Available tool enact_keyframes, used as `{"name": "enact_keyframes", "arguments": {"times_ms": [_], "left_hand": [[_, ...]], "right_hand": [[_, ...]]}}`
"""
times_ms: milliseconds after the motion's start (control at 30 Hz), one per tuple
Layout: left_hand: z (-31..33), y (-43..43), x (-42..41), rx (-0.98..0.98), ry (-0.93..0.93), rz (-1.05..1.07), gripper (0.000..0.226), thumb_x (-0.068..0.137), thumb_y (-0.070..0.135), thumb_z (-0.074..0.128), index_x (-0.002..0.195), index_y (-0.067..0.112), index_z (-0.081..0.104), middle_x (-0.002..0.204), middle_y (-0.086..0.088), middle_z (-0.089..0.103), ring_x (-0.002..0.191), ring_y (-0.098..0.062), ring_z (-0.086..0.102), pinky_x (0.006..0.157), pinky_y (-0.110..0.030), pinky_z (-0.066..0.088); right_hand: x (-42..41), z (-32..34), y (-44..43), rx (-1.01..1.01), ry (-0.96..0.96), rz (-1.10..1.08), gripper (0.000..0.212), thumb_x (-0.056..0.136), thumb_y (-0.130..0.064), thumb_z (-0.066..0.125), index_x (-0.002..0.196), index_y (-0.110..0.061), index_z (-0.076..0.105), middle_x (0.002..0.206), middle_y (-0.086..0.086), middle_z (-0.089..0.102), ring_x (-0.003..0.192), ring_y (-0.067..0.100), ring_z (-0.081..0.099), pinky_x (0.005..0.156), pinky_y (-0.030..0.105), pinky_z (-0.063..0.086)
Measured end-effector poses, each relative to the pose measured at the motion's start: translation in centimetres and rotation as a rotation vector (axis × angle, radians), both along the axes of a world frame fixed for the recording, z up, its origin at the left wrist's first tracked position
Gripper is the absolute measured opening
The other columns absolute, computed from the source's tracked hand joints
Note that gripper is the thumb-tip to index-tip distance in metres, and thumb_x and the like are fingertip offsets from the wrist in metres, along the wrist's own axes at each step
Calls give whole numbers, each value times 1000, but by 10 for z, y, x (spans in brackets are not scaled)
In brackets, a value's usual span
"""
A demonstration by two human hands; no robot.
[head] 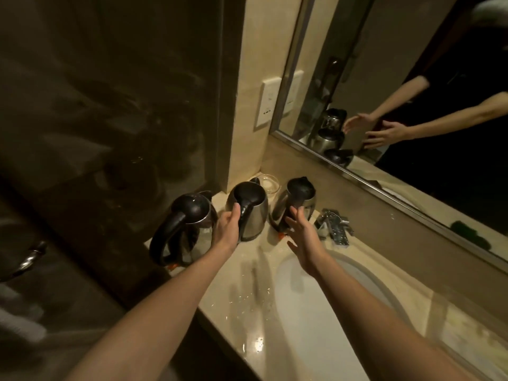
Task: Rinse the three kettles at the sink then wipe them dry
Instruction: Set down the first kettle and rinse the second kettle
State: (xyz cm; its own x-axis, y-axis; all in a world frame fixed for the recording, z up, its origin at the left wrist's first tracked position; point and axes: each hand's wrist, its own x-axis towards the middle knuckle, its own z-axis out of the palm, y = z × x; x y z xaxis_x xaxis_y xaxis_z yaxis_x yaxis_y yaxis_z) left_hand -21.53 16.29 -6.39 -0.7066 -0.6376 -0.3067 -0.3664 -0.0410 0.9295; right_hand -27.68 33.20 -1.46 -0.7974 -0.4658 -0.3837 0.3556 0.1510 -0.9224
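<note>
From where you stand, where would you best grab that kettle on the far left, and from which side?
By its black loop handle, coming from the near side. The left kettle stands upright with that handle arching from lid to base toward the person, open enough for fingers to pass through; the shiny body is rounded, probably slippery.

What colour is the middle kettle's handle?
Black. The handle shows best in the head view.
</note>
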Motion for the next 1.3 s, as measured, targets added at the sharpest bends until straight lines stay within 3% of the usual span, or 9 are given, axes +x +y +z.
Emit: {"name": "enact_keyframes", "arguments": {"times_ms": [167, 367, 433, 467, 567, 700, 900, 1067, 1300], "left_hand": [[-17, -12, -28, 50, -76, 48, 73, 100, 68, 27, 131, 11, 60, 132, -14, 60, 126, -35, 54, 106, -44, 42], [-26, -23, -47, 123, -159, -29, 80, 98, 71, 27, 148, 11, 46, 147, -14, 52, 138, -38, 45, 115, -47, 33], [-33, -28, -52, 187, -190, -53, 100, 84, 88, 26, 145, 11, 49, 139, -14, 59, 127, -38, 56, 111, -47, 41], [-35, -31, -55, 228, -197, -62, 108, 77, 94, 27, 140, 10, 53, 128, -15, 66, 111, -34, 66, 101, -45, 49], [-43, -33, -65, 345, -130, -45, 85, 90, 78, 39, 118, 2, 64, 84, -11, 67, 64, -20, 62, 65, -31, 51], [-47, -33, -70, 519, -80, -16, 67, 92, 68, 51, 109, 3, 60, 69, -7, 54, 50, -16, 50, 49, -25, 42], [-56, -24, -62, 433, -87, 7, 58, 90, 72, 51, 88, 14, 57, 65, -4, 56, 51, -15, 50, 50, -27, 40], [-58, -8, -42, 313, -94, 33, 61, 90, 73, 49, 76, 14, 60, 58, -2, 57, 57, -21, 57, 69, -39, 49], [-59, 18, -9, 273, -74, 63, 69, 89, 73, 51, 63, 10, 60, 50, -3, 56, 57, -25, 57, 67, -39, 44]], "right_hand": [[3, -7, -1, 46, -14, -37, 65, 94, -65, 26, 150, -32, 31, 156, 4, 31, 144, 26, 26, 118, 52, 17], [5, -10, -30, 52, -43, -94, 68, 94, -65, 29, 151, -28, 32, 155, 1, 34, 142, 23, 30, 118, 49, 17], [6, -13, -40, 52, -49, -114, 69, 92, -65, 31, 151, -29, 30, 156, -1, 33, 143, 22, 29, 117, 49, 18], [6, -14, -43, 53, -52, -124, 70, 92, -66, 32, 152, -30, 29, 156, -1, 33, 143, 23, 29, 117, 49, 19], [7, -16, -50, 60, -68, -165, 70, 92, -66, 32, 151, -29, 30, 155, -1, 34, 143, 23, 29, 116, 48, 20], [10, -15, -50, 73, -74, -223, 62, 95, -63, 29, 146, -28, 38, 152, 0, 37, 141, 23, 32, 116, 47, 22], [7, -22, -41, 99, -63, -290, 65, 95, -65, 25, 151, -33, 27, 157, 1, 29, 144, 29, 26, 117, 50, 21], [10, -25, -32, 109, -53, -317, 66, 94, -66, 26, 151, -32, 29, 157, 2, 30, 144, 31, 25, 115, 49, 22], [14, -28, -3, 133, -40, -346, 71, 93, -68, 28, 152, -30, 26, 157, 1, 29, 144, 31, 25, 114, 50, 22]]}}
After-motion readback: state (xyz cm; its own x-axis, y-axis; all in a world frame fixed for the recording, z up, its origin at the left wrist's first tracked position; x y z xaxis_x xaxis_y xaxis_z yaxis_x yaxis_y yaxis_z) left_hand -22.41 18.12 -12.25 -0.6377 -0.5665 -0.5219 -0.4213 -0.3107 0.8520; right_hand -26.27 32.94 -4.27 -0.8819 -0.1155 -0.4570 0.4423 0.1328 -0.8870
